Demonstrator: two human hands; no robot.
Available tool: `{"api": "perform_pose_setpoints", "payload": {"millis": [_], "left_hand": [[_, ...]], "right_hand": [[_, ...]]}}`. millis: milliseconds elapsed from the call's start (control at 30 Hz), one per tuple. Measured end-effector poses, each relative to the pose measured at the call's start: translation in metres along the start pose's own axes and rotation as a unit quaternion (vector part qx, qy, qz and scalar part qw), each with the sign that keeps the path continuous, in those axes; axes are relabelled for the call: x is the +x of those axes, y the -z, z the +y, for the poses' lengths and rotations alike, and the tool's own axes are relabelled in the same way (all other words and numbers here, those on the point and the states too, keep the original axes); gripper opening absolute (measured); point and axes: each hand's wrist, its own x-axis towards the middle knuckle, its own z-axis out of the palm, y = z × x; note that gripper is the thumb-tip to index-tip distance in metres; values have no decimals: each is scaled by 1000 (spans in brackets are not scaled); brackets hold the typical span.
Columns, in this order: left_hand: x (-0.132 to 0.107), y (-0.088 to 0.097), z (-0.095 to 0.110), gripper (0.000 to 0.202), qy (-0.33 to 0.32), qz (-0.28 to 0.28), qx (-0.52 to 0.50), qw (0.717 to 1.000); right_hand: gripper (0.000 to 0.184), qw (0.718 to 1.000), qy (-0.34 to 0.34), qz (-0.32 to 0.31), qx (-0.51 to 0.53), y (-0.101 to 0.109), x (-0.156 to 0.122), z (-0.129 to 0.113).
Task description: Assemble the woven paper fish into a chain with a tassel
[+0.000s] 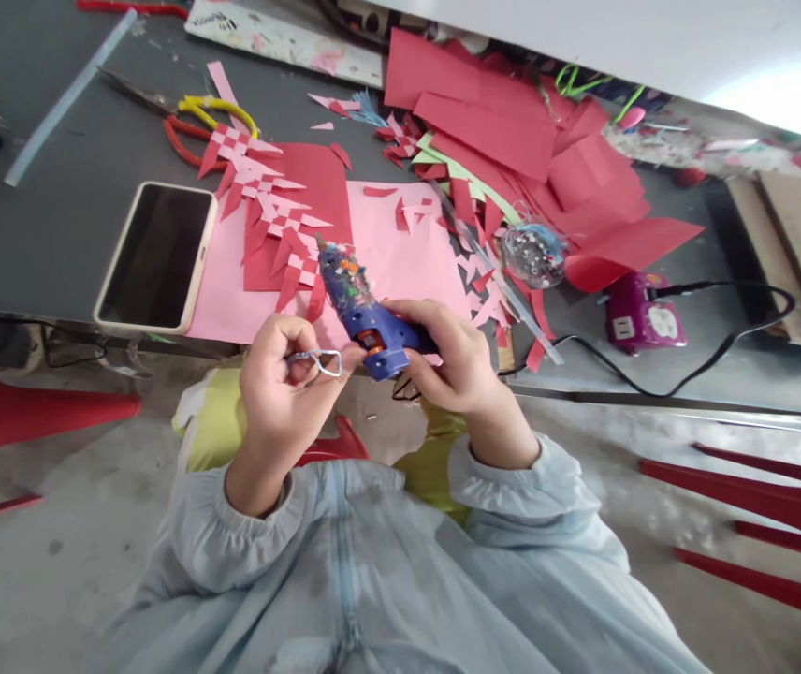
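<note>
My right hand (pixel 460 360) is closed round the handle of a blue hot glue gun (pixel 365 304). The gun's nozzle points up and left, and bits of coloured debris cling to its barrel. Pinched in my left hand (pixel 278 379) is a thin pale loop (pixel 328 362) of wire or cord; its other end is hidden by the fingers. The tip of my left thumb reaches the rear of the gun. Just beyond the nozzle lies a row of woven red and pink paper pieces (pixel 281 220) on red and pink sheets (pixel 400 243).
At left are a phone (pixel 154 257), scissors (pixel 182 112) and a clear glue stick (pixel 70 98). Red paper (pixel 485 122) is piled at the back. A round clear container of beads (pixel 533 255) stands to the right, near a purple power adapter (pixel 645 312) with a black cable (pixel 706 379).
</note>
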Motion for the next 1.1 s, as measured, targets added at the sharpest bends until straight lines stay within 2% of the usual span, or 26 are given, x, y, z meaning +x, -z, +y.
{"api": "perform_pose_setpoints", "payload": {"millis": [233, 333, 567, 1100], "left_hand": [[3, 4, 0, 53, -8, -9, 13, 1000], [1, 5, 1, 52, -17, -3, 54, 998], [-1, 12, 4, 49, -95, -2, 147, 985], [-5, 17, -4, 53, -153, -29, 149, 976]], "right_hand": [[44, 998, 52, 8, 20, 0, 3, 0], [43, 998, 62, 12, 11, 0, 4, -1], [45, 997, 78, 16, -16, 1, 3, -1], [53, 992, 112, 50, -26, 5, 3, -6]]}}
